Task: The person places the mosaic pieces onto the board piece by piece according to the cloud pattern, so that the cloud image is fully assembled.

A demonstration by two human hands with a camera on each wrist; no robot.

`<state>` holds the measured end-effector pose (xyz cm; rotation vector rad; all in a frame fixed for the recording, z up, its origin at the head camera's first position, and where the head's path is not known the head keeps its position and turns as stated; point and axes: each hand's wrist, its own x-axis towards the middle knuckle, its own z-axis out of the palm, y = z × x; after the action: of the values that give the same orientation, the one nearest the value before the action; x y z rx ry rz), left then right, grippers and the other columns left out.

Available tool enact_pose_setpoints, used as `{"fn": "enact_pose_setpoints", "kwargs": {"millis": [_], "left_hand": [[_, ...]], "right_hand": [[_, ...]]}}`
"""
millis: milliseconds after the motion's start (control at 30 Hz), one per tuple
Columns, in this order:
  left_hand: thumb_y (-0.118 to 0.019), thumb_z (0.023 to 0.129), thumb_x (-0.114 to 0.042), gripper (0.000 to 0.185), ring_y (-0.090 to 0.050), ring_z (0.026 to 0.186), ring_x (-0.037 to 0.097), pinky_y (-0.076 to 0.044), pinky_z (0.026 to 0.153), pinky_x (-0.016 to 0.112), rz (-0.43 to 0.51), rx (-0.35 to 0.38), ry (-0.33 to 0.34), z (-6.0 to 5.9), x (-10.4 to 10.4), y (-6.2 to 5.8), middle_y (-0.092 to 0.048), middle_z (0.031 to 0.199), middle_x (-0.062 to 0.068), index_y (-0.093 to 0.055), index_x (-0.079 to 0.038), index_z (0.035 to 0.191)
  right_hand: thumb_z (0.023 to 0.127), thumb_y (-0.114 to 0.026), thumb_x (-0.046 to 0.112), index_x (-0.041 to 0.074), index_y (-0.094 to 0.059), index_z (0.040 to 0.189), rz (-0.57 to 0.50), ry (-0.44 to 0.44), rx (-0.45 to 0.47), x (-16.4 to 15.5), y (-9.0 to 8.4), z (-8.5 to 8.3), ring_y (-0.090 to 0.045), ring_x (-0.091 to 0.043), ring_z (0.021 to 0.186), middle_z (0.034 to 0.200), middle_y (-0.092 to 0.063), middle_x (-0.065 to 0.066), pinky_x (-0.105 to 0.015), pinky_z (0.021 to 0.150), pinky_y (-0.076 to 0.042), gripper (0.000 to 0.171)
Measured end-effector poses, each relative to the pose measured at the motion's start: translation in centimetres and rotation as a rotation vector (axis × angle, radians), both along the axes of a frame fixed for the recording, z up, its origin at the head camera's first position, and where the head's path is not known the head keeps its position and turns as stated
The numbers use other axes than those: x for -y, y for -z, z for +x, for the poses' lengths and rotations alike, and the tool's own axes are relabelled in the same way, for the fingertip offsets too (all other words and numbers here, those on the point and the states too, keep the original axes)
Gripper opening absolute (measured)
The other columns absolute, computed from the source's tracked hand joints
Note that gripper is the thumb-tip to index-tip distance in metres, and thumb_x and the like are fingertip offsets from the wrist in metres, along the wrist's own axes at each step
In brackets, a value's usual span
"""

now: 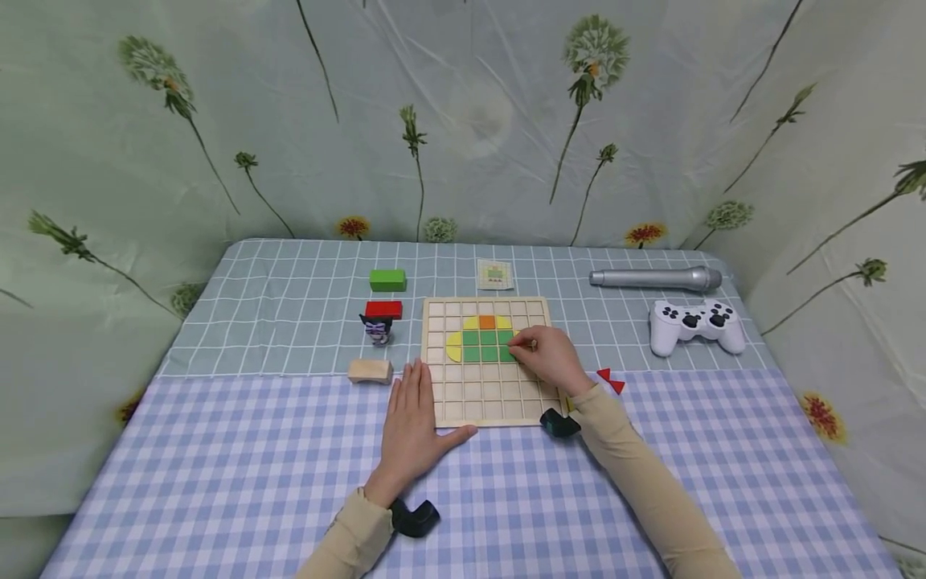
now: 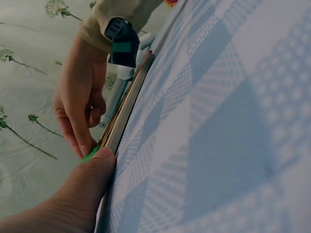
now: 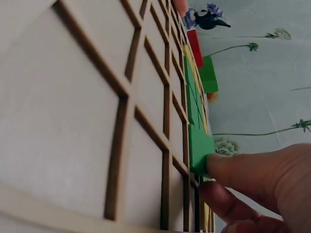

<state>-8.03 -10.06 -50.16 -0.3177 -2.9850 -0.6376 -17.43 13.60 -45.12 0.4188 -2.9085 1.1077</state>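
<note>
A wooden grid board (image 1: 477, 392) lies on the table, with green square tiles (image 1: 489, 338), an orange tile (image 1: 487, 322) and curved yellow pieces (image 1: 453, 347) set in its upper cells. My right hand (image 1: 551, 358) pinches a green tile (image 3: 200, 150) between thumb and fingers at the right end of the lower green row. Flat beside the board's left edge rests my left hand (image 1: 411, 430), its fingers straight and its thumb (image 2: 99, 162) reaching along the front edge. Part of a yellow piece (image 1: 569, 404) shows by my right wrist.
Left of the board are a green block (image 1: 387, 280), red block (image 1: 383, 310), small figurine (image 1: 377, 330) and wooden block (image 1: 370, 371). Behind it lies a patterned card (image 1: 495, 274). Red triangles (image 1: 617, 386), a microphone (image 1: 654, 278) and a game controller (image 1: 694, 326) lie to the right.
</note>
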Motion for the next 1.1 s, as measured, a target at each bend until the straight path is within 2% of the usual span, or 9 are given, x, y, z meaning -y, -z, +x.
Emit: {"fn": "enact_pose_setpoints", "kwargs": {"millis": [167,367,500,600,767,933,1100], "left_hand": [[-0.055,0.074,-0.077,0.119,0.002,0.143,0.026,0.001,0.115,0.039,0.005,0.006,0.002,0.0,0.0,0.0,-0.006,0.157,0.016,-0.01,0.002,0.15],[-0.055,0.074,-0.077,0.119,0.002,0.143,0.026,0.002,0.114,0.038,0.011,0.011,0.003,-0.1,-0.2,0.0,-0.005,0.157,0.016,-0.01,0.002,0.15],[-0.055,0.074,-0.076,0.119,0.002,0.143,0.026,0.003,0.114,0.038,0.013,0.008,0.005,-0.1,-0.1,0.0,-0.005,0.157,0.016,-0.009,0.002,0.15],[-0.056,0.074,-0.075,0.118,0.002,0.143,0.026,0.002,0.114,0.038,0.014,0.004,0.003,0.0,0.0,0.0,-0.005,0.157,0.015,-0.009,0.002,0.15],[-0.056,0.074,-0.075,0.118,0.001,0.143,0.027,0.001,0.115,0.039,0.014,0.004,0.002,0.0,0.0,0.0,-0.005,0.157,0.016,-0.01,0.002,0.15],[-0.056,0.074,-0.076,0.118,0.003,0.143,0.026,0.003,0.114,0.038,0.007,0.013,0.0,0.0,0.0,0.1,-0.004,0.157,0.015,-0.009,0.002,0.15],[-0.056,0.074,-0.076,0.119,0.004,0.143,0.025,0.004,0.114,0.038,0.005,0.015,0.0,-0.1,-0.1,0.2,-0.004,0.157,0.015,-0.009,0.001,0.151]], "right_hand": [[0.082,-0.074,0.016,0.01,-0.076,0.086,0.064,0.0,-0.006,0.1,-0.2,0.4,-0.061,-0.021,0.084,0.087,-0.066,-0.001,-0.039,0.074,-0.049,0.007],[0.082,-0.073,0.02,0.012,-0.074,0.089,0.044,0.016,-0.005,-1.8,-0.6,1.3,-0.055,-0.015,0.069,0.079,-0.062,0.005,-0.032,0.059,-0.044,0.011],[0.084,-0.072,0.021,0.01,-0.073,0.092,-0.001,0.03,0.039,-4.0,-1.1,2.3,-0.05,-0.013,0.054,0.079,-0.062,0.003,-0.03,0.048,-0.04,0.013],[0.085,-0.073,0.021,0.009,-0.072,0.092,0.005,0.052,0.057,-5.6,-1.1,2.9,-0.049,-0.014,0.052,0.08,-0.064,0.001,-0.029,0.046,-0.039,0.014],[0.082,-0.075,0.018,0.009,-0.073,0.089,0.021,0.068,0.074,-8.0,-1.0,4.1,-0.046,-0.015,0.056,0.078,-0.064,0.002,-0.027,0.048,-0.038,0.012],[0.079,-0.078,0.017,0.01,-0.073,0.086,0.035,0.03,0.106,-9.4,-0.7,4.9,-0.045,-0.014,0.058,0.071,-0.06,0.005,-0.025,0.05,-0.036,0.011],[0.075,-0.081,0.021,0.012,-0.072,0.087,0.03,-0.015,0.173,-10.1,-0.3,5.6,-0.047,-0.014,0.059,0.073,-0.059,0.006,-0.024,0.052,-0.038,0.017]]}}
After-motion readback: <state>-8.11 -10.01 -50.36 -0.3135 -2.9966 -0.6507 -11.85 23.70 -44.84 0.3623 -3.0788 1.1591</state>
